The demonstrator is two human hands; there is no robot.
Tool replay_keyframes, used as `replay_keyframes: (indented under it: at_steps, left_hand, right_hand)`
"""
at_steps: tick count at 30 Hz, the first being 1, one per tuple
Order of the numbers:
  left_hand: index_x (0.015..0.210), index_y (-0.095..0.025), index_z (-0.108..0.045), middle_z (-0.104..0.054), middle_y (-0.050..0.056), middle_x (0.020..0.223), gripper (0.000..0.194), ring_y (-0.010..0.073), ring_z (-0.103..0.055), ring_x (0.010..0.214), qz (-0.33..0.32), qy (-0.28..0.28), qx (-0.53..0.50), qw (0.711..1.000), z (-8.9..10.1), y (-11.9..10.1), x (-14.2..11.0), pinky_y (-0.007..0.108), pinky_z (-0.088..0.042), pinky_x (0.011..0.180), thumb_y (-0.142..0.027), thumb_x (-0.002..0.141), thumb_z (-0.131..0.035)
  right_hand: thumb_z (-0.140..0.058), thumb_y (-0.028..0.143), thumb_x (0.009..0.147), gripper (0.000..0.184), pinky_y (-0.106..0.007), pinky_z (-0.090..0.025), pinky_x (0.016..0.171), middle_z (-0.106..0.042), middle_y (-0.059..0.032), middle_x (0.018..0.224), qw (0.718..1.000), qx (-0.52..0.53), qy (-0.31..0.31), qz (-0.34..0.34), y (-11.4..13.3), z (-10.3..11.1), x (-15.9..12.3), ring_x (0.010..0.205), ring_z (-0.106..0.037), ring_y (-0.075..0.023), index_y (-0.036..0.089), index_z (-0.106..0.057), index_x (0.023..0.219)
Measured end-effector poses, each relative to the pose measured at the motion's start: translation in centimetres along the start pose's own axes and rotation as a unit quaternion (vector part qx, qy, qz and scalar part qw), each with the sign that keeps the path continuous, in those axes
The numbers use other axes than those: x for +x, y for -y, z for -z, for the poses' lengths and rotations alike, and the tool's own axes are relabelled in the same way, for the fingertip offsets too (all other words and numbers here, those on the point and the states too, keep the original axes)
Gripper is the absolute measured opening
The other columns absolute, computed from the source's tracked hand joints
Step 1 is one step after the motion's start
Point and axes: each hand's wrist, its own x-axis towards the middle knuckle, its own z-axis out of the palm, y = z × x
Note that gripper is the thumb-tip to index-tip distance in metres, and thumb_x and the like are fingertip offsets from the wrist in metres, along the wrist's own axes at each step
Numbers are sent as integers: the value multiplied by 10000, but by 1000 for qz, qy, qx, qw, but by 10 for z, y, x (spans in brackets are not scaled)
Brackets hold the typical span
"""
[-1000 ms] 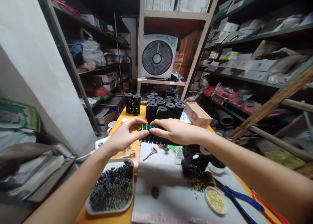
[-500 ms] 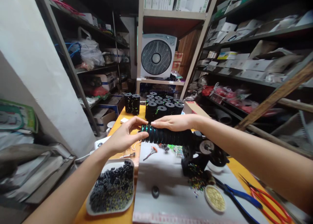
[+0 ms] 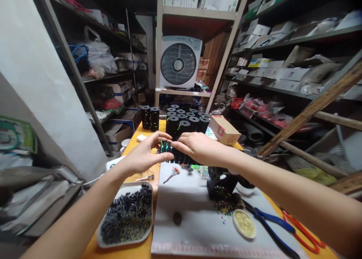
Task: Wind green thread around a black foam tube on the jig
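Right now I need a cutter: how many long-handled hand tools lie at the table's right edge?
2: the blue-handled pliers by the round yellow dish, and the red-handled cutters beyond them, near the table edge. More may be hidden.

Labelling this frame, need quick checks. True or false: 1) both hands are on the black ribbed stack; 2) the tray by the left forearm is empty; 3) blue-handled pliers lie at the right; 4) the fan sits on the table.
1) True: left hand and right hand grip the black ribbed stack.
2) False: the tray holds small black parts.
3) True: blue-handled pliers.
4) False: the fan stands on a shelf.
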Motion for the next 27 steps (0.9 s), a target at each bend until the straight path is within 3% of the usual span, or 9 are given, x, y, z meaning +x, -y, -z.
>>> replay_keyframes:
  at_steps: [4,12,15,22,27]
  left_hand:
    - [1151,-232,-597,-607,49,1116,384,269,-532,1025,1,14,30,999,2,0,0,375,-409,865,-355,805,-709]
    - [1152,-238,-530,-570,46,1148,347,276,-512,1091,16,33,43,998,0,-3,-2,416,-408,917,-393,862,-641]
    - [1144,-225,-475,-564,57,1133,331,272,-519,1086,28,40,41,998,-3,-10,-2,418,-423,897,-449,911,-546]
    - [1106,-223,-464,-565,44,1077,336,270,-530,1070,31,47,55,997,-9,-11,1,422,-408,914,-467,897,-564]
    - [1201,-211,-427,-517,65,1211,378,250,-469,1161,-18,44,78,996,-11,-9,4,384,-366,976,-370,898,-586]
  right_hand:
    - [-289,614,962,593,-285,-440,606,-529,17,636,993,72,97,-15,-12,9,13,570,-511,-117,149,-576,730]
    - [-247,684,932,664,-308,-488,658,-616,-13,741,962,183,196,-50,-20,17,23,654,-594,-136,141,-614,822]
    - [-265,672,936,647,-308,-489,661,-623,-19,764,970,163,174,-50,-20,18,23,665,-597,-136,139,-614,824]
    - [-313,619,951,557,-371,-448,778,-615,-48,869,999,16,2,-46,-5,4,-3,799,-579,-169,152,-608,883]
    - [-267,625,962,606,-284,-424,597,-526,15,627,999,17,37,-29,-8,3,-3,547,-489,-112,152,-579,747]
